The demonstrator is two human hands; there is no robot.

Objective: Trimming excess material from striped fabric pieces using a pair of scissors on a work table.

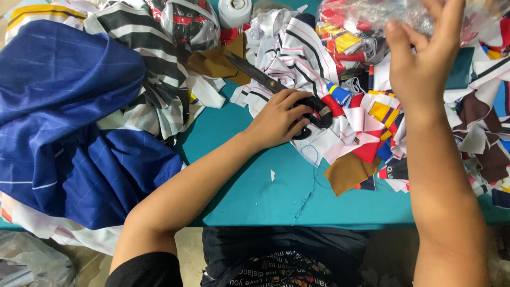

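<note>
Teal worktop (pixel 249 196) seen from above, most of it buried under fabric, bare strip in the middle and near edge.

Black-handled scissors (pixel 281 90) lie on the worktop near centre, blades pointing up-left over a brown scrap, handles resting at the edge of the scrap pile. Left hand (pixel 279 119) is laid over the scissor handles, fingers curled around the loops, gripping them; blades look closed or nearly so.

Right hand (pixel 425 58) is raised at upper right, fingers spread and lifted against a clear plastic bag (pixel 372 21) stuffed with coloured scraps. Fingertips touch the bag; cannot tell if it is actually pinched or just pressed.

Around the scissors: white fabric with black and pink stripes (pixel 297 53) bunched just behind the blades. To the right of the handles, a loose pile of small scraps (pixel 372 122) in red, yellow, white, blue and maroon, spreading to the right edge. 1 tan scrap (pixel 348 172) sits at the pile's near edge on bare teal.

Further left: black-and-white striped cloth (pixel 154 79), then a big heap of dark blue cloth (pixel 69 122) hanging over the worktop's near edge. A white roll (pixel 235 10) stands at the top edge. Loose blue thread (pixel 308 199) trails near the front edge.
</note>
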